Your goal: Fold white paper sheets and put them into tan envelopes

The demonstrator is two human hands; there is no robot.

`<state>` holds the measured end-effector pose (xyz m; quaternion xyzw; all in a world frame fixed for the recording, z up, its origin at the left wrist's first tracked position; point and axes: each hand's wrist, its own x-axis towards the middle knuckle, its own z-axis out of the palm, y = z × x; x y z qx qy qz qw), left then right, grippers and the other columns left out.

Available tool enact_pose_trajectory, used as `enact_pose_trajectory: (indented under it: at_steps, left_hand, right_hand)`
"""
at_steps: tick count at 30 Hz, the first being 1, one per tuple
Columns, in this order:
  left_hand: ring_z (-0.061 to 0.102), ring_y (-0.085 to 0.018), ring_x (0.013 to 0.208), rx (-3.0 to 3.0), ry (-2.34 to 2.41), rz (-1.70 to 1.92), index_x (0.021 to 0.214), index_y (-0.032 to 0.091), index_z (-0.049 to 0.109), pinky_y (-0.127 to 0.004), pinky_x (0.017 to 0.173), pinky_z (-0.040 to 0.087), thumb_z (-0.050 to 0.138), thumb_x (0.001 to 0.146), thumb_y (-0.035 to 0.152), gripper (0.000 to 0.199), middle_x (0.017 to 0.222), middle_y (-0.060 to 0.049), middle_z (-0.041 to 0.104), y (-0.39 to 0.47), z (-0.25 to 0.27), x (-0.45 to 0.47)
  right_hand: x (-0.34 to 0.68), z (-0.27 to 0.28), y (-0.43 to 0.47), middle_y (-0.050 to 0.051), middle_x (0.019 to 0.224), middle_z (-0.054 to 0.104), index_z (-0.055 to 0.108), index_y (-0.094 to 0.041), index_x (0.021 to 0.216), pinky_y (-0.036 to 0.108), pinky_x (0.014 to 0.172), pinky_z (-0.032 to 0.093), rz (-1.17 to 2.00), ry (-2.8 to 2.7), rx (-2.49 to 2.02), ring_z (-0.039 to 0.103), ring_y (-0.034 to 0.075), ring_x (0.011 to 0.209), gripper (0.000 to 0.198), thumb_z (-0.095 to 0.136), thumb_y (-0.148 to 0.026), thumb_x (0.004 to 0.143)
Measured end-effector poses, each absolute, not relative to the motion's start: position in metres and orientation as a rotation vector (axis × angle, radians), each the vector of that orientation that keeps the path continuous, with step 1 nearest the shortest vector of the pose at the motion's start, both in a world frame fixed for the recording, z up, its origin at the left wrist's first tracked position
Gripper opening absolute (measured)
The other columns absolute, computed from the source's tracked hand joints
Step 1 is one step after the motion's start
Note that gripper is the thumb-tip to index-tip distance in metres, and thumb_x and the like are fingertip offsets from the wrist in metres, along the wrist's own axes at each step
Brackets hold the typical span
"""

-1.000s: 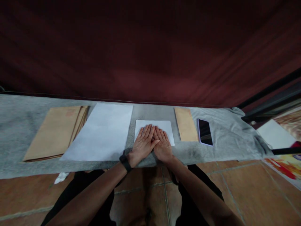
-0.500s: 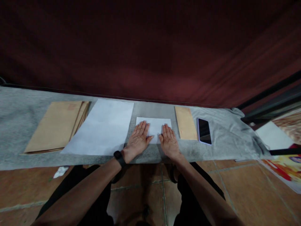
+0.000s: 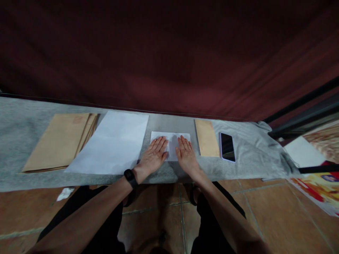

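Observation:
A small white sheet of paper (image 3: 172, 157), apparently folded, lies on the grey cloth in front of me. My left hand (image 3: 155, 151) rests flat on its left half, fingers stretched toward the far edge. On the right half is my right hand (image 3: 186, 153), palm down with its fingers out; it may be slightly raised. Parts of the paper are hidden under both hands. To the left lies larger white paper (image 3: 113, 141), and a brown envelope (image 3: 207, 137) is to the right.
A stack of brown envelopes (image 3: 58, 141) sits at the far left, partly beside the large paper. Right of the single envelope lies a phone (image 3: 227, 147). A dark red curtain (image 3: 169, 70) hangs behind the grey cloth (image 3: 254, 155). Tiled floor (image 3: 153, 225) shows below.
My right hand has shifted a little inward and up on the small paper. The left hand stays on it. The whole view has drifted slightly.

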<state>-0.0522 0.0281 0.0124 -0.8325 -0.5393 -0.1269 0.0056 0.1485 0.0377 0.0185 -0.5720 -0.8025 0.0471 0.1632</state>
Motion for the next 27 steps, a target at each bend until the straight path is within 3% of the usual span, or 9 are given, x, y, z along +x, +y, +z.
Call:
enact_pose_trajectory:
  at_steps: [7, 14, 27]
  left_hand:
    - [0.022, -0.026, 0.154, -2.614, -1.693, -0.462, 0.153, 0.002, 0.035, -0.045, 0.126, 0.023, 0.03, 0.1, 0.026, 0.058, 0.162, -0.018, 0.032, 0.04, 0.009, -0.047]
    - [0.024, -0.027, 0.153, -2.591, -1.717, -0.344, 0.151, 0.002, 0.039, -0.048, 0.126, 0.023, 0.027, 0.099, 0.021, 0.057, 0.161, -0.018, 0.035, 0.051, 0.009, -0.039]
    - [0.026, -0.029, 0.152, -2.476, -1.865, -0.406, 0.151, 0.0, 0.037, -0.048, 0.124, 0.025, 0.029, 0.1, 0.031, 0.061, 0.16, -0.022, 0.035, 0.059, 0.009, -0.049]
  right_hand:
    - [0.118, 0.017, 0.053, 0.013, 0.16, 0.037, 0.04, -0.009, 0.153, 0.047, 0.124, 0.025, 0.279, -2.328, -1.522, 0.03, 0.024, 0.151, 0.054, 0.028, -0.035, 0.107]
    - [0.108, 0.006, 0.062, 0.012, 0.157, 0.043, 0.045, -0.011, 0.15, 0.046, 0.123, 0.027, 0.174, -2.315, -1.556, 0.036, 0.024, 0.148, 0.05, 0.029, -0.033, 0.108]
    - [0.126, -0.005, 0.064, 0.015, 0.159, 0.04, 0.038, -0.007, 0.154, 0.045, 0.121, 0.029, -0.048, -2.183, -1.747, 0.036, 0.027, 0.148, 0.058, 0.033, -0.042, 0.107]
